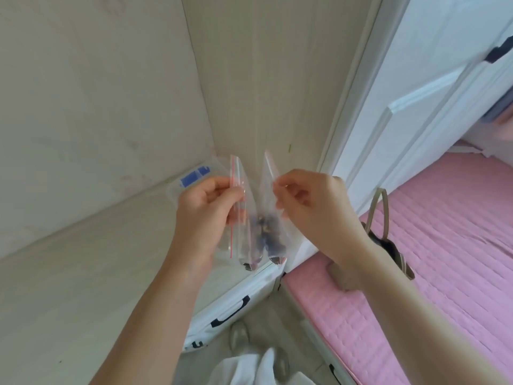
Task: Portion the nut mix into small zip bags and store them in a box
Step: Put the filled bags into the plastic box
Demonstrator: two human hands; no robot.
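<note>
A small clear zip bag [254,215] with a red seal line hangs in the air between my hands, above the corner of the pale tabletop [83,273]. Dark nut mix [263,226] sits in its lower part. My left hand [205,209] pinches the bag's left edge near the red line. My right hand [313,207] pinches its right edge, and the mouth is spread apart. A clear plastic box [191,176] with a blue clip lies on the table behind my left hand, partly hidden.
The table stands in a wall corner. White drawers with black handles [230,315] are below its front edge. A pink quilted bed [416,259] lies to the right with a beige bag [388,240] on it. A white door [416,93] stands behind.
</note>
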